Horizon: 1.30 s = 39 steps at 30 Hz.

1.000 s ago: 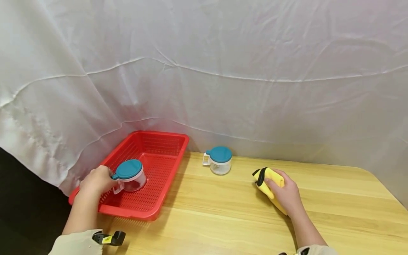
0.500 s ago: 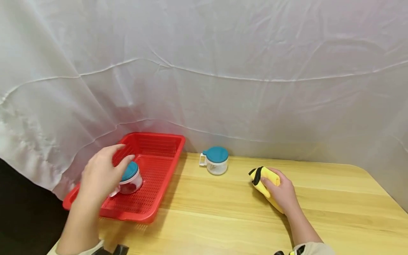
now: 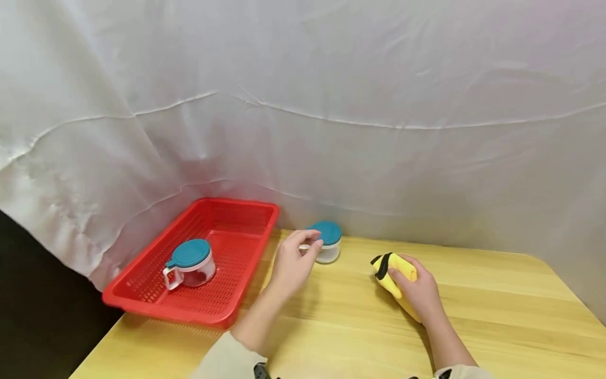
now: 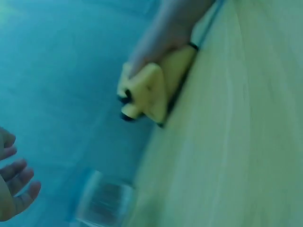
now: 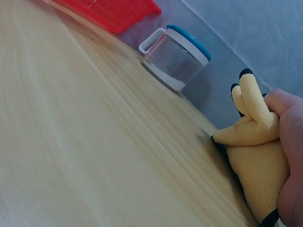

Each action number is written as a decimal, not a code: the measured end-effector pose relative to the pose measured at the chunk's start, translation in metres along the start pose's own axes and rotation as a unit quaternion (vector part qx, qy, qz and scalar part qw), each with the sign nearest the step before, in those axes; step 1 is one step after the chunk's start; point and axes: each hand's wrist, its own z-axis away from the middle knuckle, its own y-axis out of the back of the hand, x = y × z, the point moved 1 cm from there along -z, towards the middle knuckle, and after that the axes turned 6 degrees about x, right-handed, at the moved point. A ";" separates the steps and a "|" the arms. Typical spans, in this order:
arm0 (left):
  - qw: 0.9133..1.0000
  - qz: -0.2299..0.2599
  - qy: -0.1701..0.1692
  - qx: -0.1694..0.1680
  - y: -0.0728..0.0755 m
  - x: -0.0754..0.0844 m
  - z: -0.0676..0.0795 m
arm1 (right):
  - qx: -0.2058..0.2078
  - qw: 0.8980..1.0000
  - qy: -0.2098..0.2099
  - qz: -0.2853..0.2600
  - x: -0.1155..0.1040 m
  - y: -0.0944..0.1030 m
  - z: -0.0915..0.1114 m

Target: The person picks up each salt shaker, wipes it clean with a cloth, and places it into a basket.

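1. Leftmost, red basket (image 3: 234,252), perforated, on the wooden table (image 3: 350,326), left of the left hand.
2. First jar (image 3: 190,261), clear, teal lid, upright inside that basket, its handle toward the near left.
3. Left hand (image 3: 293,264), fingers bent, thumb and fingertips parted, holding nothing.
4. Second jar (image 3: 331,243), teal lid, white contents, upright on the table just beyond the left hand's fingertips.
5. Right hand (image 3: 420,289), gripping a folded yellow cloth (image 3: 390,285), black-edged, between thumb and fingers, right of the second jar.
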 end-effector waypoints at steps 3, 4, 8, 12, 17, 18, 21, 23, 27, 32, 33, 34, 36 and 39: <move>0.997 0.001 0.073 -0.013 -0.015 -0.023 -0.014 | 0.005 1.000 0.002 -0.013 0.002 -0.003 0.000; 0.996 -0.001 0.088 -0.014 -0.017 -0.028 -0.020 | 0.007 1.000 0.003 -0.015 0.002 -0.004 0.000; 0.991 -0.009 0.133 -0.007 -0.018 -0.046 -0.040 | 0.020 1.000 0.007 -0.018 0.003 -0.006 0.000; 0.984 -0.022 0.179 -0.006 -0.014 -0.065 -0.045 | 0.007 1.000 0.007 -0.017 0.001 -0.013 0.001; 0.978 -0.036 0.194 -0.074 -0.017 -0.080 -0.042 | 0.008 1.000 0.026 0.002 -0.004 -0.015 0.003; 0.978 -0.036 0.188 -0.079 -0.018 -0.081 -0.042 | 0.009 1.000 0.029 0.006 -0.004 -0.015 0.003; 0.982 -0.047 0.165 -0.082 -0.019 -0.081 -0.042 | 0.010 0.999 0.034 0.014 -0.006 -0.012 0.002; 0.984 -0.054 0.152 -0.078 -0.019 -0.081 -0.041 | 0.009 0.999 0.032 0.017 -0.007 -0.009 0.001; 0.987 -0.050 0.128 -0.085 -0.024 -0.081 -0.040 | 0.012 0.999 0.027 0.017 -0.007 -0.003 0.001; 0.987 -0.043 0.129 -0.081 -0.025 -0.083 -0.040 | 0.013 0.999 0.027 0.012 -0.005 0.000 0.000; 0.987 -0.047 0.134 -0.078 -0.025 -0.084 -0.040 | 0.013 0.999 0.027 0.012 -0.005 0.000 -0.001; 0.986 -0.051 0.140 -0.074 -0.025 -0.085 -0.039 | 0.013 0.999 0.027 0.013 -0.004 0.000 -0.001; 0.985 -0.045 0.156 -0.063 -0.025 -0.087 -0.039 | 0.012 1.000 0.026 0.012 -0.004 -0.001 -0.001; 0.982 -0.001 0.184 -0.042 -0.025 -0.093 -0.038 | 0.012 0.999 0.028 0.011 -0.005 -0.001 -0.002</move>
